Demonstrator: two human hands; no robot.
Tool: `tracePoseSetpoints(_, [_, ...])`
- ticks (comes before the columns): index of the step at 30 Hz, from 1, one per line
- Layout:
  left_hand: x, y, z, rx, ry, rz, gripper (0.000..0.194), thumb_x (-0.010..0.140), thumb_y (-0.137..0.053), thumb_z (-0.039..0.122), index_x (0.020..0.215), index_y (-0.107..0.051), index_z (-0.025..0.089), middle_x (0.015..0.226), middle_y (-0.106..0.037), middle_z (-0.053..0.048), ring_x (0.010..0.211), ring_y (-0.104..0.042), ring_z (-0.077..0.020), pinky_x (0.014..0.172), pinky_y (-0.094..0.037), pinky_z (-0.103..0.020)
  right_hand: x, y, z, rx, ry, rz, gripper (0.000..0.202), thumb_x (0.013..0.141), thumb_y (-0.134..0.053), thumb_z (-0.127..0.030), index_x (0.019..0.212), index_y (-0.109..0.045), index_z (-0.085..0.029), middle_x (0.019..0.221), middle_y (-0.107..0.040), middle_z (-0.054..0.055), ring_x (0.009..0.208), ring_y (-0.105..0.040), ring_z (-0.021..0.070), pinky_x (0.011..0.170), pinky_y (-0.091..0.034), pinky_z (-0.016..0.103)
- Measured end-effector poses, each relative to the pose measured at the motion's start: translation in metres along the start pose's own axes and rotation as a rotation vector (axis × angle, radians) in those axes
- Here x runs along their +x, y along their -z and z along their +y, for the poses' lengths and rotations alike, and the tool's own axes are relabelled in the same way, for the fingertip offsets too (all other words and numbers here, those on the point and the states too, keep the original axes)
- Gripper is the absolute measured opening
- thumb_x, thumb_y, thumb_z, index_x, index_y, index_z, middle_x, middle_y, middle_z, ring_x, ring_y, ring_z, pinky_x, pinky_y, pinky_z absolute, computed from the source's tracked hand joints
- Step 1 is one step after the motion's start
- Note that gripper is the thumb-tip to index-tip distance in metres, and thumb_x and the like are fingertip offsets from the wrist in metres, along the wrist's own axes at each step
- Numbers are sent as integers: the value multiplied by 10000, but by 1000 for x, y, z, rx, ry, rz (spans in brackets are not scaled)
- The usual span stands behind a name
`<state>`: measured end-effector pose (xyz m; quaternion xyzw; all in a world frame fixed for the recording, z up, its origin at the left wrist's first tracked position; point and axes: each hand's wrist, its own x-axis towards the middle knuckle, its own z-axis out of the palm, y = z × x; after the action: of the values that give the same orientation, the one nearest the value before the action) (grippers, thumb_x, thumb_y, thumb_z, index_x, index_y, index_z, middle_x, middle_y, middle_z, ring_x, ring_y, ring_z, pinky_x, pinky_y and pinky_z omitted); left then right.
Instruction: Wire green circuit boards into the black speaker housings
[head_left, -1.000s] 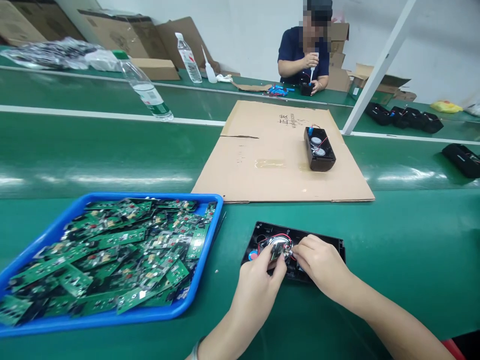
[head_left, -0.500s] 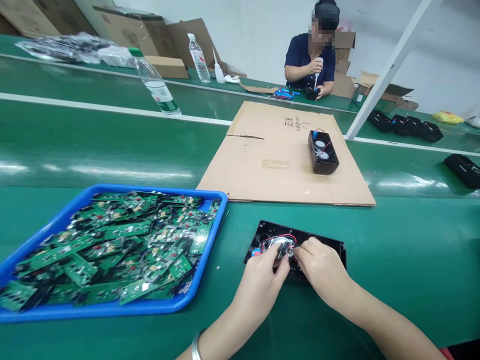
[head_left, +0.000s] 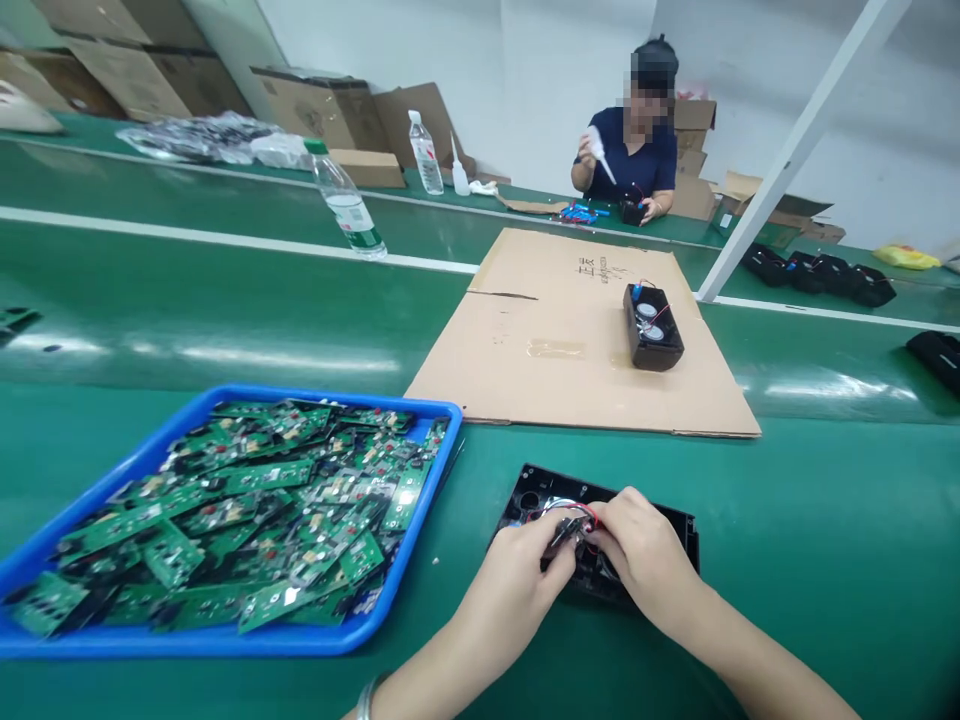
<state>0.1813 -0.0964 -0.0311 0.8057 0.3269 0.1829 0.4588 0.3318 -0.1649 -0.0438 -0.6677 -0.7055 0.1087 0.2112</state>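
Observation:
A black speaker housing (head_left: 519, 496) lies open side up on the green bench in front of me, with a silvery round speaker and wires partly visible inside. Over it, my left hand (head_left: 529, 560) pinches a small dark circuit board (head_left: 566, 532) between thumb and fingers. Beside that board my right hand (head_left: 645, 550) has its fingertips closed on a red wire (head_left: 591, 514). The fingertips of both hands almost meet, and they hide the exact point where wire and board come together.
To the left stands a blue tray (head_left: 375, 622) heaped with green circuit boards (head_left: 259, 475). Beyond the housing lies a cardboard sheet (head_left: 487, 370) bearing another black housing (head_left: 654, 330). Farther back are a water bottle (head_left: 349, 208), a white post (head_left: 795, 160) and a co-worker (head_left: 626, 160) holding a white squeeze bottle.
My view has tilted up slightly. Both hands stay over the housing, the right fingers now closer to the left ones and the board turned. Across the bench, the co-worker has lifted the squeeze bottle off a part.

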Motion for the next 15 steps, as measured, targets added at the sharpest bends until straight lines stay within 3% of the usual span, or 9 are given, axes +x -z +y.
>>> tracePoseSetpoints(1, [3,3,2,7,34,-26,239,818,-349,220,763,-580,195,673,-663,-22,550,-595,-165,519,-425,-232,-3,1,1,-43,-40,-1,256,872,-484,-294,1080,-553,-162,1027,-592,125,929,-536,239,757,-473,382])
tracePoseSetpoints(3, [10,14,7,86,87,-90,200,801,-372,217,725,-555,192,624,-639,-17,530,-576,-164,500,-407,-235,-11,-3,4,-126,-104,-58,760,704,-630,-525,1317,-366,-162,1326,-389,192,1183,-380,357,894,-393,522])
tracePoseSetpoints(5, [24,32,10,150,106,-269,132,760,-444,216,680,-544,186,603,-627,-13,561,-583,-171,497,-400,-235,-20,-14,9,-185,-140,-159,1136,502,-714,-604,1407,-193,-156,1419,-238,212,1256,-244,442,959,-276,609])
tracePoseSetpoints(7, [46,52,14,88,130,-589,83,681,-586,257,671,-568,176,590,-634,-7,596,-605,-186,501,-414,-235,-29,-31,18,-231,-168,-204,1157,457,-758,-485,1416,-177,-196,1395,-304,193,1226,-289,464,964,-243,627])
tracePoseSetpoints(8, [61,61,16,9,164,-739,147,625,-662,283,685,-591,169,584,-643,-7,601,-614,-193,507,-429,-239,-34,-38,24,-252,-185,-181,1112,473,-754,-408,1413,-187,-226,1369,-359,174,1200,-337,455,955,-263,616])
tracePoseSetpoints(9, [79,66,17,-73,214,-803,229,584,-711,309,733,-617,162,573,-647,-8,580,-615,-192,518,-447,-251,-41,-43,33,-271,-204,-136,1062,499,-734,-338,1408,-191,-259,1341,-406,152,1172,-386,436,940,-302,591])
tracePoseSetpoints(10, [98,67,19,-155,277,-764,256,604,-710,330,760,-630,143,590,-656,-24,572,-614,-184,540,-466,-265,-50,-44,43,-288,-225,-74,1023,523,-705,-283,1404,-185,-285,1319,-439,131,1146,-429,413,921,-342,557])
tracePoseSetpoints(12, [140,57,20,-217,324,-426,260,775,-578,362,853,-608,116,722,-673,-66,618,-612,-152,621,-493,-276,-74,-33,69,-323,-291,57,973,563,-645,-212,1397,-154,-315,1286,-480,101,1098,-495,363,877,-407,486])
tracePoseSetpoints(15, [199,19,23,-218,310,-178,324,889,-435,353,1106,-507,122,1024,-606,-97,812,-607,-162,708,-509,-331,-121,8,112,-353,-467,194,908,616,-618,-315,1383,-137,-246,1246,-508,124,1076,-526,333,837,-452,428])
